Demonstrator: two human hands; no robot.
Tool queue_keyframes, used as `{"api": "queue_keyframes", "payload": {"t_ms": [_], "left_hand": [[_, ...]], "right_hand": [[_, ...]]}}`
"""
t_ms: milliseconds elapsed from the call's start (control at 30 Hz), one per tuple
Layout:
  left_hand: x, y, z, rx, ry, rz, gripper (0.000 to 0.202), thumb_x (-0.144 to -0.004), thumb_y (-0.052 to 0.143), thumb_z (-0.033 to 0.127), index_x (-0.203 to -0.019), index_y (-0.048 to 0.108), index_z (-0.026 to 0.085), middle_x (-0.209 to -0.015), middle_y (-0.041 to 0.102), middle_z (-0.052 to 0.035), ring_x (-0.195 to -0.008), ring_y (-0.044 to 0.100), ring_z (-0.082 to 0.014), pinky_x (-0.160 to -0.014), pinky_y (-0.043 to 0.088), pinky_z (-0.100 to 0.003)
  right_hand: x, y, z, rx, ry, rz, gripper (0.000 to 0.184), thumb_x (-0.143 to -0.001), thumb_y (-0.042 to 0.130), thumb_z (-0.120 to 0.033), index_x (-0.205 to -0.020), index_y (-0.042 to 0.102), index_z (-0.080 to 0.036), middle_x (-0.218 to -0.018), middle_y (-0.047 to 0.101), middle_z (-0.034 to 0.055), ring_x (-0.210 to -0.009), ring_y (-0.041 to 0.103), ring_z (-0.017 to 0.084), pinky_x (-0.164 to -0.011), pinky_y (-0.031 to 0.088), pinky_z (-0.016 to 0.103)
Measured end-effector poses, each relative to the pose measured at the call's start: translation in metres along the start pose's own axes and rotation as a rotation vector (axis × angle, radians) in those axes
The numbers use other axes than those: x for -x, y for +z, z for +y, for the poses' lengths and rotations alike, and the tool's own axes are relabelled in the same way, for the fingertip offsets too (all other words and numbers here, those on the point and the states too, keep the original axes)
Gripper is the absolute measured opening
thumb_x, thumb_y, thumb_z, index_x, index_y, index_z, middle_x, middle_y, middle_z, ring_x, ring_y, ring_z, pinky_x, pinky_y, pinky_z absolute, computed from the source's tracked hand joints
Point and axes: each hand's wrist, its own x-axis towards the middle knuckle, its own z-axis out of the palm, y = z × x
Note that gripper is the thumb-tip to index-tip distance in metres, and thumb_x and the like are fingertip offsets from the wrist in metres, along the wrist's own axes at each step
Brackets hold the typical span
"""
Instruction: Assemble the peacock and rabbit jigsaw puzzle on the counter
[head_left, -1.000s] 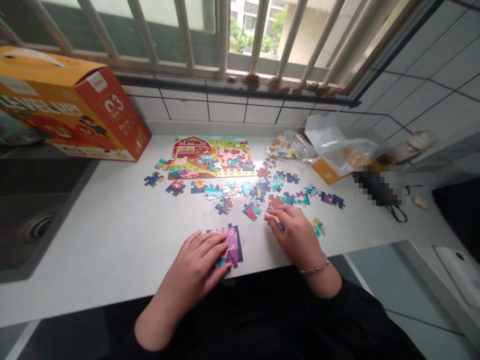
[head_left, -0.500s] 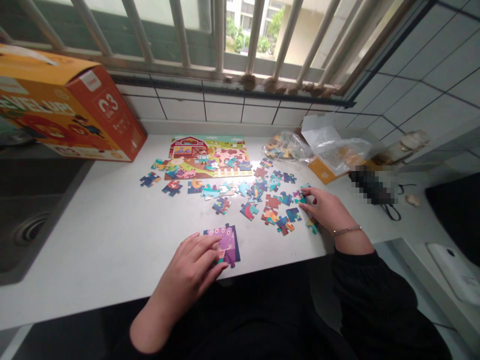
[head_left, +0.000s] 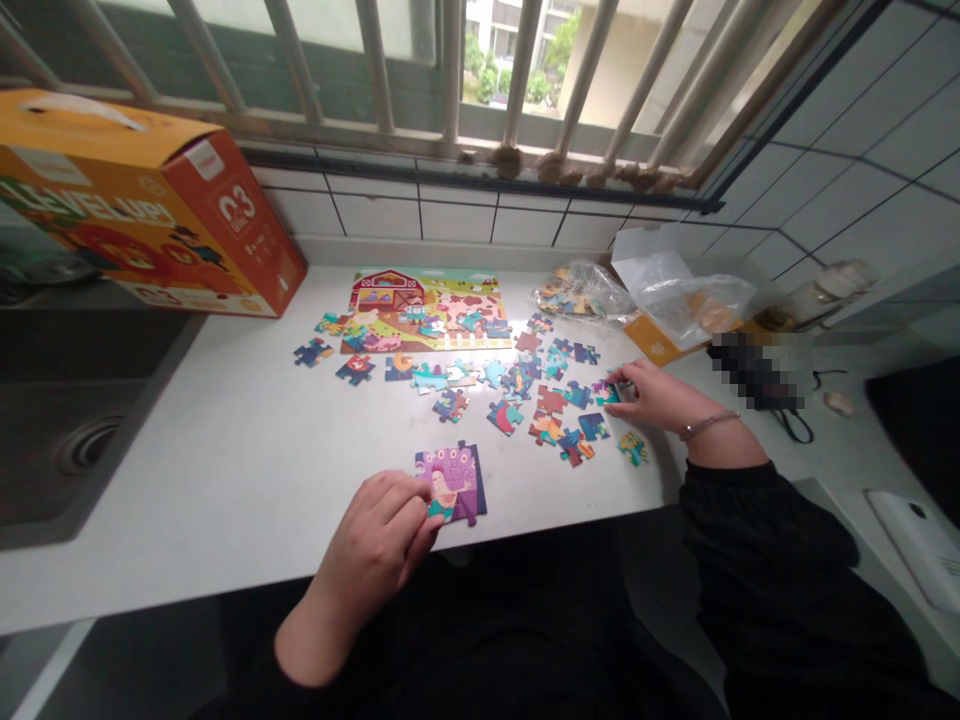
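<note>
Near the counter's front edge lies a block of joined puzzle pieces (head_left: 456, 480), purple with a peacock picture. My left hand (head_left: 379, 530) has its fingers curled, thumb and fingertips closed on the block's lower left corner. Farther right, my right hand (head_left: 660, 398) pinches a small purple and teal puzzle piece (head_left: 604, 393) between thumb and fingers, at the edge of the scattered pieces. A red and blue puzzle piece (head_left: 505, 417) and a yellow and teal puzzle piece (head_left: 633, 448) are among several loose ones. Some pieces overlap the farm picture board (head_left: 469, 290) behind.
An orange box (head_left: 247, 230) stands at the back left, beside the sink (head_left: 142, 400). A clear bag of pieces (head_left: 581, 292) and an opened white and orange box (head_left: 660, 340) sit at the back right, near a blurred dark object (head_left: 754, 370).
My left fingers have drawn back left off the peacock block, uncovering more of its picture. My right hand stays at the same piece. The view has shifted slightly.
</note>
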Motion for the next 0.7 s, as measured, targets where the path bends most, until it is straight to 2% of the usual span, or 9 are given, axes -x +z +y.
{"api": "queue_keyframes", "payload": {"t_ms": [133, 267, 367, 433, 500, 567, 700], "left_hand": [[0.002, 0.003, 0.0, -0.005, -0.006, -0.01, 0.016, -0.107, 0.067, 0.02, -0.093, 0.06, 0.022, -0.101, 0.075, -0.0076, -0.096, 0.068, -0.0254, -0.094, 0.055, -0.043], [0.002, 0.004, 0.001, -0.013, -0.037, -0.031, 0.016, -0.106, 0.069, 0.016, -0.094, 0.059, 0.021, -0.103, 0.075, -0.0084, -0.099, 0.069, -0.0257, -0.095, 0.055, -0.044], [-0.001, 0.004, 0.001, -0.001, -0.055, -0.084, 0.01, -0.106, 0.068, 0.019, -0.098, 0.063, 0.021, -0.111, 0.078, -0.0086, -0.104, 0.072, -0.0266, -0.096, 0.056, -0.045], [-0.003, 0.004, 0.0, 0.027, -0.055, -0.12, 0.004, -0.107, 0.069, 0.023, -0.104, 0.067, 0.022, -0.116, 0.079, -0.0088, -0.108, 0.074, -0.0274, -0.097, 0.057, -0.046], [-0.005, 0.005, -0.002, 0.067, -0.06, -0.14, 0.008, -0.106, 0.072, 0.027, -0.112, 0.07, 0.023, -0.123, 0.079, -0.0099, -0.114, 0.074, -0.0285, -0.1, 0.059, -0.047], [-0.006, 0.005, -0.005, 0.11, -0.069, -0.158, 0.014, -0.105, 0.075, 0.03, -0.117, 0.071, 0.023, -0.13, 0.078, -0.0107, -0.119, 0.074, -0.029, -0.102, 0.06, -0.047], [-0.007, 0.005, -0.008, 0.159, -0.073, -0.18, 0.014, -0.106, 0.075, 0.032, -0.117, 0.072, 0.024, -0.136, 0.077, -0.0112, -0.124, 0.073, -0.0288, -0.105, 0.061, -0.048]], "right_hand": [[-0.004, -0.001, 0.0, -0.012, 0.021, 0.058, 0.043, -0.068, 0.095, -0.042, -0.099, 0.071, -0.023, -0.108, 0.072, 0.011, -0.095, 0.068, 0.028, -0.085, 0.056, 0.038], [0.006, -0.004, -0.011, -0.13, 0.05, 0.115, 0.045, -0.081, 0.087, -0.061, -0.093, 0.064, -0.025, -0.083, 0.07, 0.0051, -0.071, 0.061, 0.023, -0.065, 0.046, 0.035], [0.025, -0.006, -0.034, -0.259, 0.055, 0.207, 0.054, -0.089, 0.076, -0.077, -0.09, 0.063, -0.025, -0.077, 0.068, 0.0046, -0.067, 0.058, 0.021, -0.061, 0.042, 0.034], [0.039, -0.004, -0.058, -0.455, 0.068, 0.232, 0.057, -0.088, 0.078, -0.079, -0.097, 0.064, -0.024, -0.08, 0.069, 0.0043, -0.07, 0.061, 0.021, -0.062, 0.046, 0.033], [0.054, 0.001, -0.088, -0.753, 0.051, 0.144, 0.059, -0.089, 0.082, -0.073, -0.116, 0.064, -0.024, -0.085, 0.072, 0.003, -0.075, 0.068, 0.021, -0.067, 0.053, 0.033], [0.065, 0.01, -0.117, -0.962, 0.029, -0.033, 0.062, -0.092, 0.083, -0.066, -0.132, 0.06, -0.024, -0.088, 0.074, 0.0013, -0.073, 0.07, 0.02, -0.068, 0.057, 0.033], [0.077, 0.033, -0.159, -1.119, 0.001, -0.191, 0.064, -0.096, 0.082, -0.058, -0.144, 0.059, -0.022, -0.089, 0.072, -0.0002, -0.075, 0.073, 0.018, -0.075, 0.062, 0.035]]}}
